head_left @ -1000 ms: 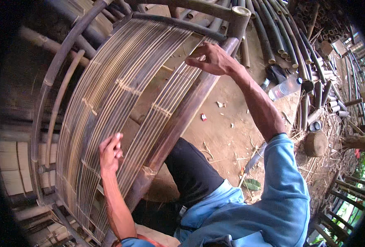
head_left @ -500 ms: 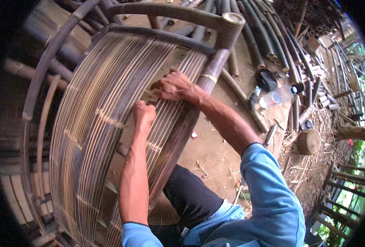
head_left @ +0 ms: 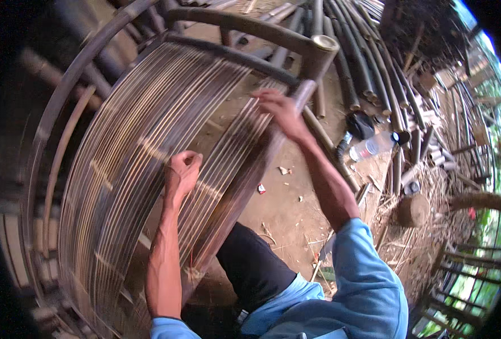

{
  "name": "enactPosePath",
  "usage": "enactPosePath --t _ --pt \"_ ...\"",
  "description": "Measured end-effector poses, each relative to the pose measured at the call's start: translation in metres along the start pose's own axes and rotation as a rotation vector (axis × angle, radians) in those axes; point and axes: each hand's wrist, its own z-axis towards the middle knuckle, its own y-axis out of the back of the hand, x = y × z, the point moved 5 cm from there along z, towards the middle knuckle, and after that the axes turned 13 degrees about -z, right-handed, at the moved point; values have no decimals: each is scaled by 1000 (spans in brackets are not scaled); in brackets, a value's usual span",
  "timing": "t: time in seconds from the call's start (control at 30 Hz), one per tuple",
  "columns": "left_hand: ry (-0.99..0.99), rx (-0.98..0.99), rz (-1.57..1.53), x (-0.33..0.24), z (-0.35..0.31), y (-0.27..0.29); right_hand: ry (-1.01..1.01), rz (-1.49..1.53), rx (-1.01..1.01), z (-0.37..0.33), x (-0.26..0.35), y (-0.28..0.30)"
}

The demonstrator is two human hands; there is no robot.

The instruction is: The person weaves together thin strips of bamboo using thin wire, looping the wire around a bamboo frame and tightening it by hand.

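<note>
A dark bamboo bench frame (head_left: 261, 28) lies before me, its bed made of long thin bamboo slats (head_left: 143, 118) bound crosswise in a few places. An open gap runs between the wide group of slats and a narrower group (head_left: 216, 175) beside the thick front pole (head_left: 247, 169). My left hand (head_left: 183, 169) is closed at that gap, thumb and fingertips together; anything in the pinch is too small to make out. Over the far end of the narrow group, next to the thick pole, my right hand (head_left: 278, 113) has its fingers stretched out, slightly blurred, with nothing visible in them.
Several dark bamboo poles (head_left: 352, 62) lie on the dirt floor at the far right. Near their ends are a clear plastic bottle (head_left: 372, 148) and a black bag (head_left: 360, 124). A cut log (head_left: 413, 211) stands farther right among shavings and scraps.
My hands have drawn apart. The right moved from the gap toward the front pole and spread its fingers; the left came slightly nearer to me. The view has shifted a little.
</note>
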Motion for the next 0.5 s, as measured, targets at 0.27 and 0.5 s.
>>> enactPosePath --t 0.27,0.5 --pt "-53 -102 36 36 -17 2 -64 882 -453 -141 25 208" --pt "-4 -129 68 -9 -36 -12 404 1254 -185 -207 135 333"
